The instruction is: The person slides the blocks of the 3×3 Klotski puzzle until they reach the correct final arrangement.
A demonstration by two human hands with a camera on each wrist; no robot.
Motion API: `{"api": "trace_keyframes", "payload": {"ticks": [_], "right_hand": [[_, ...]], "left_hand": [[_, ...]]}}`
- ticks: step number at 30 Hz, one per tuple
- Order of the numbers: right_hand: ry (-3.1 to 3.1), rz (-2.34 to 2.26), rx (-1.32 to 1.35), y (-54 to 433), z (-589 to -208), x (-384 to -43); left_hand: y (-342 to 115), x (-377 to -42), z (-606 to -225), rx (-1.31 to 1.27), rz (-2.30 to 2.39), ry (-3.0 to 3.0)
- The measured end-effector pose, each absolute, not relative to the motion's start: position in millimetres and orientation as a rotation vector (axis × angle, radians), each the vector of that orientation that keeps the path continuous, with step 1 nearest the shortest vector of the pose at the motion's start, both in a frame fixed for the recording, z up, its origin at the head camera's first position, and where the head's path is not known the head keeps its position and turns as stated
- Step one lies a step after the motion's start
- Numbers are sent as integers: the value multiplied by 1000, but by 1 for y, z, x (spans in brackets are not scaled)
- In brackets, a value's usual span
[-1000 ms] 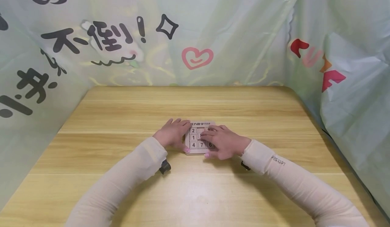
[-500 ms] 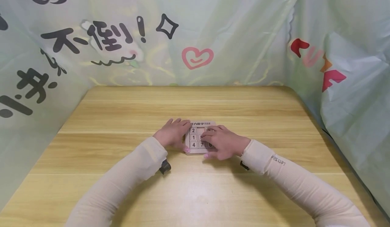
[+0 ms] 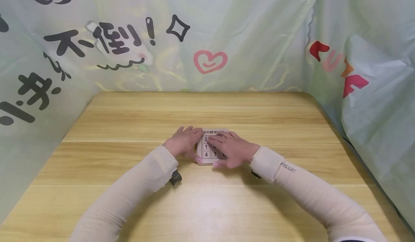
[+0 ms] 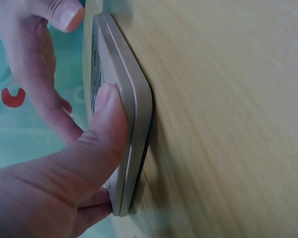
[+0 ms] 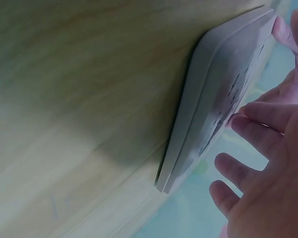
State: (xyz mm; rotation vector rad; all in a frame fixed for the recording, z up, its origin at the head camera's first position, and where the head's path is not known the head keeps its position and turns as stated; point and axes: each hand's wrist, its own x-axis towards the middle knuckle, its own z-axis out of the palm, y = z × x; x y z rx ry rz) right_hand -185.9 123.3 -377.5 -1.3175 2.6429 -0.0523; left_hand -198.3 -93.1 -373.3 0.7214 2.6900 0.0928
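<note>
A pale sliding number puzzle [image 3: 210,161] lies flat on the table, with tiles 2, 1, 4 and 7 showing in the head view. My left hand [image 3: 185,143] holds its left side, thumb at the near corner and fingers at the far one. In the left wrist view that thumb [image 4: 107,124] presses on the puzzle's upper face. Over the right part of the puzzle is my right hand [image 3: 236,149], covering several tiles. Its fingers [image 5: 258,133] are fairly straight, and the foremost fingertips touch the tile face in the right wrist view. Which tile they touch is hidden.
The wooden table [image 3: 207,206] extends around the puzzle on every side. Behind it and to both sides hang pale green printed curtains [image 3: 253,36]. A dark wrist camera [image 3: 175,178] shows below the left cuff.
My right hand has shifted left across the puzzle, its fingertips now near tile 2 in the top row. The left hand and the puzzle stay where they were.
</note>
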Motion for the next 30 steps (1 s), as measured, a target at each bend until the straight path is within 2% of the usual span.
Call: {"api": "trace_keyframes", "payload": {"ticks": [15,30], "right_hand": [[2638,14,-1283,120,-381,-191],[2661,24,-1229,137,-376,-193]], "left_hand": [[-94,-199,-375,699,85,2720],[-91,-198,-369,697,82,2732]]}}
